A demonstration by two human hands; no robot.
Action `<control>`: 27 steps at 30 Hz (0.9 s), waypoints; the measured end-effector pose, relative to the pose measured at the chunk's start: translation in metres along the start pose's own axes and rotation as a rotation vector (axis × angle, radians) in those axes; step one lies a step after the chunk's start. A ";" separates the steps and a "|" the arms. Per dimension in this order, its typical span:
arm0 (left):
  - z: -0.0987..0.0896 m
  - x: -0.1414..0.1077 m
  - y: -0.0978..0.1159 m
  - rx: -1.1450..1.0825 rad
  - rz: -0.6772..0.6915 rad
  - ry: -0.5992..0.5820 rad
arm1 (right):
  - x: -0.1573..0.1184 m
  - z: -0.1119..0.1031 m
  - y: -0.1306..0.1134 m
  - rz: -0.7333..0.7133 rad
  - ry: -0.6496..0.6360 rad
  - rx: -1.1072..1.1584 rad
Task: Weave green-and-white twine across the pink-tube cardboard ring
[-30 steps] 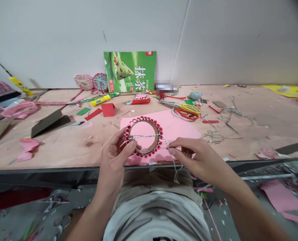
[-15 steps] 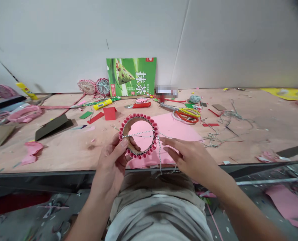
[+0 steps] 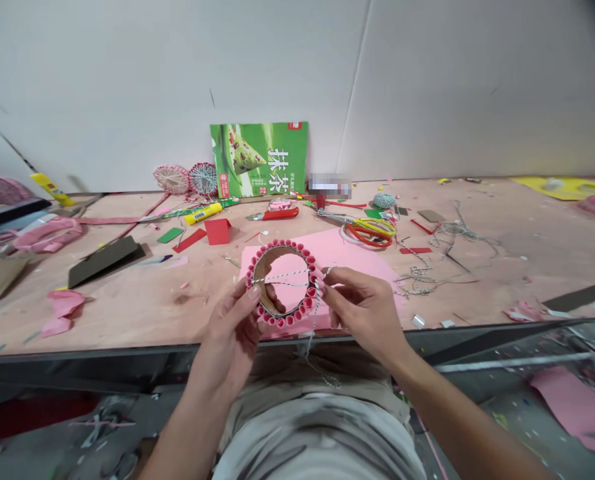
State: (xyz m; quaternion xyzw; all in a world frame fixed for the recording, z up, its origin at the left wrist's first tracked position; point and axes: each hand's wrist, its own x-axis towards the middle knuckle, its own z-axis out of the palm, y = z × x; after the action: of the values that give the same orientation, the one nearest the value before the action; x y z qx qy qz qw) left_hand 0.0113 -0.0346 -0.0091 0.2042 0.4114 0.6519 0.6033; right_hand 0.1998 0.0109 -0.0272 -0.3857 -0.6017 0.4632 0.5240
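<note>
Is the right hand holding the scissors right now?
No: the right hand is pinching twine at the cardboard ring, and the yellow-handled scissors lie well beyond it.

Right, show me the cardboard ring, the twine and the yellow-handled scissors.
Cardboard ring point(image 3: 260, 275): head view, on its inner cardboard wall.
Twine point(image 3: 313, 337): head view, on the strand hanging below the ring.
Yellow-handled scissors point(image 3: 380, 227): head view, on the yellow handle.

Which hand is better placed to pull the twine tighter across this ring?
Right, probably: the right hand has its fingers on the twine at the ring's edge, while the left hand is occupied gripping the cardboard ring.
</note>
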 end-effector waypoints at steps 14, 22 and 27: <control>0.007 -0.006 -0.006 -0.068 -0.095 0.020 | -0.003 0.004 0.006 0.183 -0.074 -0.027; 0.008 -0.004 -0.004 -0.068 -0.089 0.079 | 0.002 -0.014 0.007 0.042 -0.149 -0.499; 0.008 -0.002 -0.008 -0.043 -0.078 0.004 | 0.002 -0.009 0.000 -0.143 -0.159 -0.335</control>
State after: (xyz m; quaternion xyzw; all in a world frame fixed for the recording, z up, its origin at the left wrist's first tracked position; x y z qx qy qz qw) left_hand 0.0229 -0.0346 -0.0108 0.1737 0.4061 0.6370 0.6318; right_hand 0.2085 0.0140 -0.0266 -0.3860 -0.7357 0.3471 0.4351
